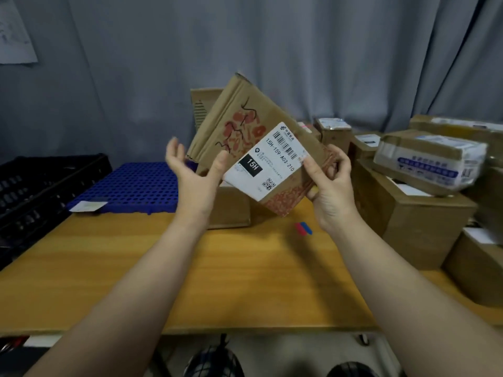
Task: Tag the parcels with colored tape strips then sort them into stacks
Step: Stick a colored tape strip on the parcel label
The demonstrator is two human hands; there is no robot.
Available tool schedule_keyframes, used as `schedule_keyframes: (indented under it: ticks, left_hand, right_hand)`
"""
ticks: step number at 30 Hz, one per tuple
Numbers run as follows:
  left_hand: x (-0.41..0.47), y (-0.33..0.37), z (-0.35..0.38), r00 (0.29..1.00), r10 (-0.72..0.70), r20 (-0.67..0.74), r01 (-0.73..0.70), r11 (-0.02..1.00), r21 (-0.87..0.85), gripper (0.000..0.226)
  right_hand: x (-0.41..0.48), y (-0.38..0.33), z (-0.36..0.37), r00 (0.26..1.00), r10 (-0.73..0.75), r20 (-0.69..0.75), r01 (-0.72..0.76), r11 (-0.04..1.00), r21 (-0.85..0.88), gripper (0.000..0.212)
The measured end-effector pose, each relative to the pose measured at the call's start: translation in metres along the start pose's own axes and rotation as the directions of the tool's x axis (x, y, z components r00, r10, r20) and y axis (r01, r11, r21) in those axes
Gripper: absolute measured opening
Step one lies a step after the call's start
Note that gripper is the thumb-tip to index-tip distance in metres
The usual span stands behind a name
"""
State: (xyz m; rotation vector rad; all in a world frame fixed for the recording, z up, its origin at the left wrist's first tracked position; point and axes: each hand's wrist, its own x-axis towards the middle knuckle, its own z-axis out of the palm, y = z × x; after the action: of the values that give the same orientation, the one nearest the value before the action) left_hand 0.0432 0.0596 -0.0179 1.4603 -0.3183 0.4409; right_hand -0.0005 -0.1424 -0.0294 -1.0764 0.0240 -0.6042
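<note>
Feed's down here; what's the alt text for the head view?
The right hand grips a tilted, labelled cardboard parcel above the wooden table, the left hand open beside it. Red and blue tape strips lie on the table below; more parcels are piled at right.

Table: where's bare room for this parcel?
Bare wood on the near half of the table, in front of the blue grid tray and left of the tape strips. Crowded: stacked boxes at right, a box back centre.

Right hand (330,186) grips a tilted labelled parcel (239,115) above the table (231,273); left hand (192,180) spread beside it.
</note>
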Motion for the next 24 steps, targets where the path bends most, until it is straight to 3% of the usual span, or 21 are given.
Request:
schedule_keyframes:
  ticks: [5,10,14,21,24]
  left_hand:
    - [-0.006,-0.012,-0.018,0.989,0.000,0.147,-0.024,0.986,0.164,0.076]
    - [-0.023,-0.026,-0.024,0.990,-0.087,0.112,0.054,0.961,0.271,0.068]
    - [-0.034,-0.025,-0.028,0.986,-0.103,0.133,0.054,0.944,0.326,0.080]
    - [-0.040,-0.016,-0.041,0.990,-0.113,0.089,0.057,0.878,0.476,0.071]
    - [-0.038,-0.015,-0.041,0.978,-0.179,0.109,0.073,0.780,0.621,0.085]
  right_hand:
    - [-0.004,-0.001,0.006,0.997,-0.046,-0.057,0.040,0.994,-0.105,0.064]
    - [-0.011,-0.005,0.014,0.994,-0.086,-0.072,0.064,0.962,-0.266,0.055]
    - [-0.020,-0.009,0.018,0.995,-0.094,0.016,0.093,0.925,-0.369,0.051]
    - [-0.028,-0.011,0.017,0.999,0.041,0.012,-0.028,0.842,-0.538,0.047]
    - [-0.029,-0.011,0.014,0.983,0.186,-0.007,-0.151,0.777,-0.611,0.048]
